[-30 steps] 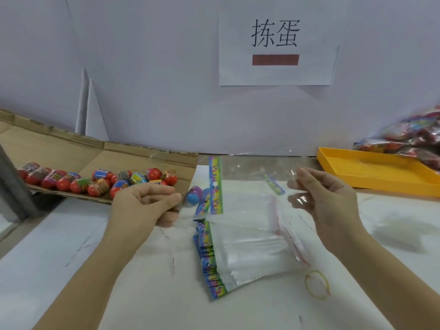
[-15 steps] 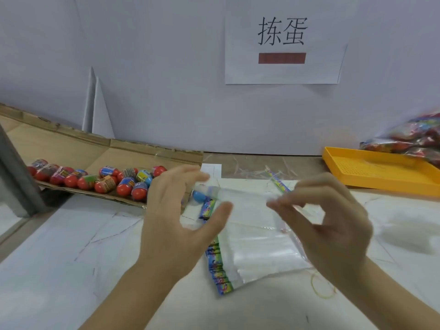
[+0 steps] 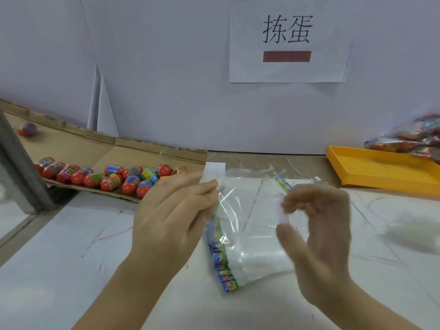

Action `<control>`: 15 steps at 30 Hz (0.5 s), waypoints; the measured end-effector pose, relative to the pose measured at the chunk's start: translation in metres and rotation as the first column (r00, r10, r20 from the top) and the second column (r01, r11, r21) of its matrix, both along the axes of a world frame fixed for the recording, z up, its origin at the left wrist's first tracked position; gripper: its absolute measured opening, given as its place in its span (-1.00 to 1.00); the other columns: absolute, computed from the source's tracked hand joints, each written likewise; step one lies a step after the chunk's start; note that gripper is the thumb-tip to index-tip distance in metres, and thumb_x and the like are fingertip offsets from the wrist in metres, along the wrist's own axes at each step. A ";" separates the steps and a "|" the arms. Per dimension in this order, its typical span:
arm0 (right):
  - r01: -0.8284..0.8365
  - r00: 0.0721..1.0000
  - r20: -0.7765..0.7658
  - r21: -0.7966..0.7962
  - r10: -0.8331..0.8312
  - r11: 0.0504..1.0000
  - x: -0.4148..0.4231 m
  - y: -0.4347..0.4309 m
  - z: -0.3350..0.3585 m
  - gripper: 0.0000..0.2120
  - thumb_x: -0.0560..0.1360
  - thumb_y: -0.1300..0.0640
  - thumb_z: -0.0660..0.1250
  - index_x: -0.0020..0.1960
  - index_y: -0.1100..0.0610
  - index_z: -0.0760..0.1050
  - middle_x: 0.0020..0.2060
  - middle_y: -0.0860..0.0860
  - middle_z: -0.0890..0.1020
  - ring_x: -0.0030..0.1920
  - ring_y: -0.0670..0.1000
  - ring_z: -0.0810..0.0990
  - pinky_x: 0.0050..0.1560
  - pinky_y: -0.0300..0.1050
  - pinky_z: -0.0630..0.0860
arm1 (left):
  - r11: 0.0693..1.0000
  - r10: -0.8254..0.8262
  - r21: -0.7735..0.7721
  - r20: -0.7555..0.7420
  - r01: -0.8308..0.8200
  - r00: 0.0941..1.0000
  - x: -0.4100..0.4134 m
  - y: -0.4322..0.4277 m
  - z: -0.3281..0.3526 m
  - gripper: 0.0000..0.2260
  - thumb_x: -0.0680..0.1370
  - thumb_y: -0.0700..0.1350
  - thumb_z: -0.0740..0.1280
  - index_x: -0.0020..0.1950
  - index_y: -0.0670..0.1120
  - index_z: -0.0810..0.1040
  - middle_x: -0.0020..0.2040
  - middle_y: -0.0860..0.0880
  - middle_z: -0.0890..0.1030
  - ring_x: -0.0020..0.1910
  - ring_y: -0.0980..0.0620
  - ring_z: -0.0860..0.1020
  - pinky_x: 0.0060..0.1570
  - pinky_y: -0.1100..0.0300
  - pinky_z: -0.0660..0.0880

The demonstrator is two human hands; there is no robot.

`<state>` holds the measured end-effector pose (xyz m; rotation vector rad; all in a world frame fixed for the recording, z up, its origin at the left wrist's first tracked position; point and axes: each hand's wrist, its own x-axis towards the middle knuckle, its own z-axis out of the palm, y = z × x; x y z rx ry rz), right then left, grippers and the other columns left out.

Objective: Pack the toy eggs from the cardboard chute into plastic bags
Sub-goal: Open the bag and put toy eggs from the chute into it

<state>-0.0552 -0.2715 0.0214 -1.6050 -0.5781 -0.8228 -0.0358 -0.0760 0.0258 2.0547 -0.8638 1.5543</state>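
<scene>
Workstation seen from the head camera. A white table (image 3: 59, 258), marked with fine scratches, runs up to a plain white wall (image 3: 166, 55). The wall carries one paper sign (image 3: 288, 44) with two printed characters above a red bar. One grey post (image 3: 21, 163) crosses the left edge.

Left: one cardboard chute (image 3: 133, 153) slopes down to the table. About fifteen toy eggs (image 3: 112, 182) crowd its lower lip, too closely packed for an exact count. One stray egg (image 3: 28, 129), blurred, lies higher up the slope.

Right: one orange tray (image 3: 381, 172), with several filled bags (image 3: 409, 139) piled behind it; their number cannot be told.

Centre: one stack of bags (image 3: 257, 256) with coloured header strips lies flat on the table. Above it, one clear plastic bag (image 3: 240, 198) is held up between the hands. The left hand (image 3: 171, 215) pinches its left edge with nearly straight fingers. The right hand (image 3: 319, 234) is blurred, its fingers curled and the thumb apart; whether it grips the bag cannot be told.
</scene>
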 end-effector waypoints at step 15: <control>-0.381 0.675 -0.626 0.158 0.391 0.911 0.027 -0.027 0.043 -0.83 0.40 0.33 0.38 -0.20 0.11 0.69 -0.41 0.09 0.59 -0.38 0.03 0.57 -0.25 -0.17 0.57 | 0.939 -0.333 -0.139 -0.591 0.314 0.734 -0.018 -0.009 0.004 -0.47 0.40 0.20 0.39 0.35 0.13 0.45 0.46 0.16 0.37 0.45 0.08 0.33 0.34 0.09 0.33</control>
